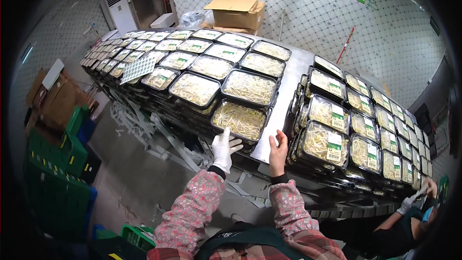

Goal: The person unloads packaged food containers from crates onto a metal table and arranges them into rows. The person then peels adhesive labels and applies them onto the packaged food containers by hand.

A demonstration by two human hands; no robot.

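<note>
My left hand (224,148), in a white glove, is at the near edge of a black tray of bean sprouts (240,120) under clear film. Its fingers are spread; whether they touch the tray I cannot tell. My right hand (278,150) is bare and raised over the metal table's edge, fingers apart, holding nothing. It is between the unlabelled sprout trays and a stack of labelled sprout trays (326,144) on the right. Behind the nearest tray is another unlabelled sprout tray (249,87). A sheet of pale labels (139,69) lies across trays on the left.
Stacked sprout trays cover much of the metal table (297,68). An open cardboard box (236,12) is behind it. Green plastic crates (57,173) stand at the left, and paper strips (173,151) hang below the table edge. A co-worker (404,220) is at the lower right.
</note>
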